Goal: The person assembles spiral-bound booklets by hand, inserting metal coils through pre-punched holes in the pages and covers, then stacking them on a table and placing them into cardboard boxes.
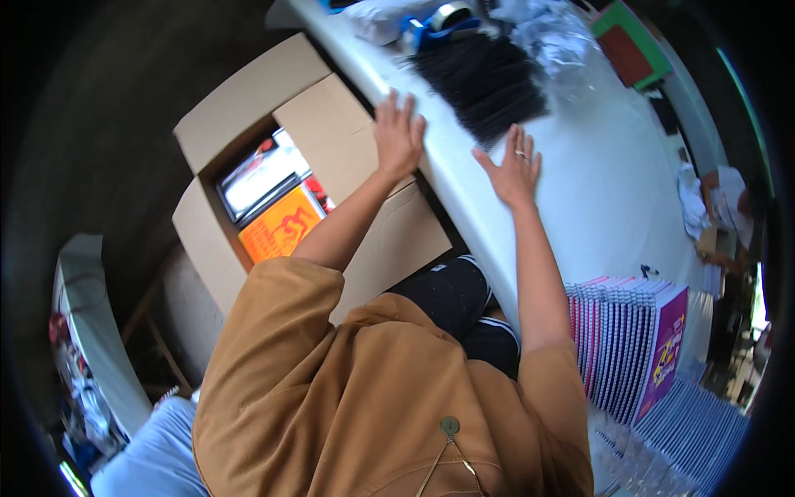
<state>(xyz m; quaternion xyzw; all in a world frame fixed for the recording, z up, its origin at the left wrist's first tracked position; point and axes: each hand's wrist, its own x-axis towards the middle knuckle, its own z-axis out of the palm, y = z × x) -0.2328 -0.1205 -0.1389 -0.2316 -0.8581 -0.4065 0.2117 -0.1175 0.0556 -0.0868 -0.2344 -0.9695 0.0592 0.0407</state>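
Note:
My left hand [399, 139] is open with fingers apart, between the cardboard box's flap and the near edge of the white table [596, 182]. Whether it touches either one I cannot tell. My right hand [513, 172] is spread over the tabletop, holding nothing. Its fingertips are close to a bundle of thin black strands [480, 83]. The open cardboard box [331, 124] stands to the left, its flaps folded out. Inside lie an orange-covered book [281, 225] and a white, glossy item [261, 178]; my left forearm crosses over one side of the box.
A blue tape dispenser [426, 33] and crumpled clear plastic [555, 37] lie at the far end. Spiral-bound notebooks with a purple cover [665, 356] stand at my right, beside another stack [696, 435]. Another person [729, 207] is at the far right.

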